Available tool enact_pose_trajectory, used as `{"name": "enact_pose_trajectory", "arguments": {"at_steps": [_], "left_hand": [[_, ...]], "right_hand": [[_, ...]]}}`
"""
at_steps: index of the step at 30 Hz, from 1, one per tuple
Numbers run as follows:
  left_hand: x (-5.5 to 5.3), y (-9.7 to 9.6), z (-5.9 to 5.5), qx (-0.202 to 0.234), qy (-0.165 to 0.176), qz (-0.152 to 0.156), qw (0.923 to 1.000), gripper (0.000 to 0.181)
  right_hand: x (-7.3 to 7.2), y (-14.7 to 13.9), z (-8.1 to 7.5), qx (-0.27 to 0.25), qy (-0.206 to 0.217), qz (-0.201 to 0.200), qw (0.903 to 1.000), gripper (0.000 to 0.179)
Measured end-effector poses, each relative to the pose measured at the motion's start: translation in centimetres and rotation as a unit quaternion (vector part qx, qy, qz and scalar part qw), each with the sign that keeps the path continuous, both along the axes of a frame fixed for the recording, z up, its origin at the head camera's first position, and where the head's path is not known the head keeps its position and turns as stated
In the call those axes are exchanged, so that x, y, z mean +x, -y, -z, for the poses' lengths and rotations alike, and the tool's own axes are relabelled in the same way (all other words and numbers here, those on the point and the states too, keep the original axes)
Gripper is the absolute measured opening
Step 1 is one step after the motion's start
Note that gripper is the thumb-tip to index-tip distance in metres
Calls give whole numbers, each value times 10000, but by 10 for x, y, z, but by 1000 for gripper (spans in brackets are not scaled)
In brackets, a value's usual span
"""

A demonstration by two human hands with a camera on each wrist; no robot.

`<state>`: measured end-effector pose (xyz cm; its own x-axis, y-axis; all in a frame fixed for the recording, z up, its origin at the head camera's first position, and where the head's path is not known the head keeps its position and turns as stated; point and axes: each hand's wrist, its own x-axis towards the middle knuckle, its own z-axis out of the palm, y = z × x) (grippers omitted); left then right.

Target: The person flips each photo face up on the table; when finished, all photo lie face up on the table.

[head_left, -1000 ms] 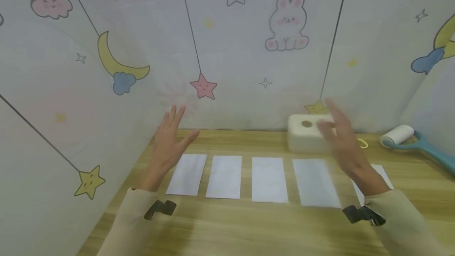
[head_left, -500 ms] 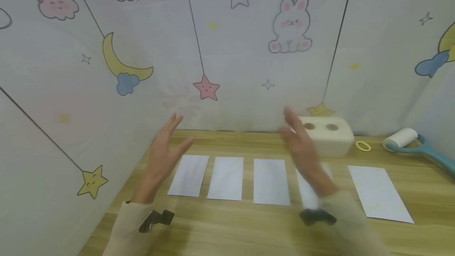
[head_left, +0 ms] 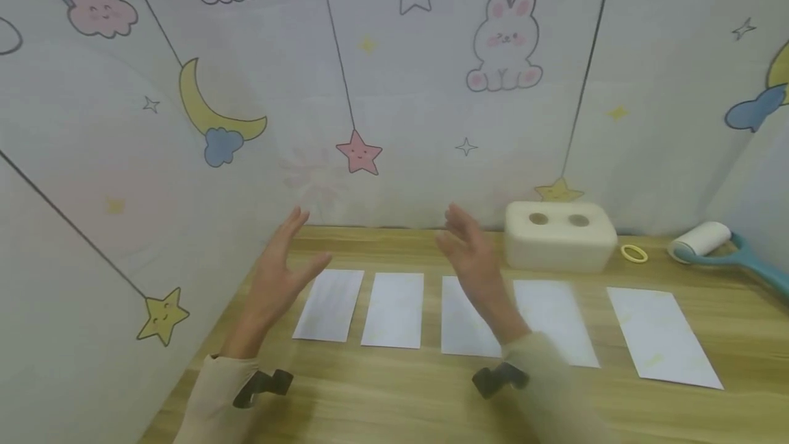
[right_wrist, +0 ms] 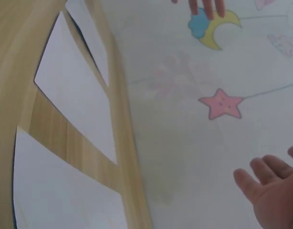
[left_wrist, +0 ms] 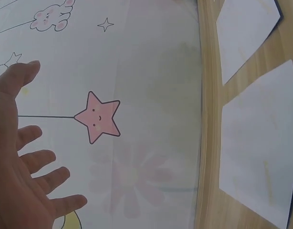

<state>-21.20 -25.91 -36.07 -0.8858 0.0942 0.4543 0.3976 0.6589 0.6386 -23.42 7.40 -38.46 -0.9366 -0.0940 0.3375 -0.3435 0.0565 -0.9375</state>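
Note:
My left hand (head_left: 271,286) is raised over the left side of the table, fingers extended and thumb spread, holding nothing. In the left wrist view that hand (left_wrist: 22,162) shows its palm and spread fingers. Across from it, my right hand (head_left: 477,273) hovers above the middle white card (head_left: 459,327), partly covering it; its fingers are loosely extended with nothing between them. Two white cards lie to the left, the leftmost card (head_left: 329,305) and the second card (head_left: 393,310). To the right lie another card (head_left: 555,321) and the rightmost card (head_left: 664,336).
A cream box (head_left: 559,245) with two round holes in its top stands at the back right. Beside it are a small yellow ring (head_left: 634,253) and a lint roller (head_left: 703,242) with a blue handle (head_left: 761,269). A printed curtain (head_left: 419,101) borders the table's back and left.
My right hand has swept left, from over the rightmost cards to the middle one, uncovering the box and ring. The left hand has lowered slightly and shifted a little left.

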Motion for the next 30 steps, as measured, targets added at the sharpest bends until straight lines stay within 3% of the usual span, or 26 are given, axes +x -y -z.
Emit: {"name": "enact_pose_trajectory", "arguments": {"at_steps": [10,19,26,30], "left_hand": [[-1,12,11,81,-28,-56,9999,86],[-2,22,23,109,-28,-135,9998,87],[-10,29,36,133,-38,-15,9999,90],[-13,30,41,207,126,11,9997,94]], "right_hand": [[-1,32,22,-318,82,-57,9994,64],[-3,54,38,-205,306,-126,9992,60],[-4,70,49,-41,516,-141,9986,57],[-4,79,54,-105,537,-200,9983,56]]}}
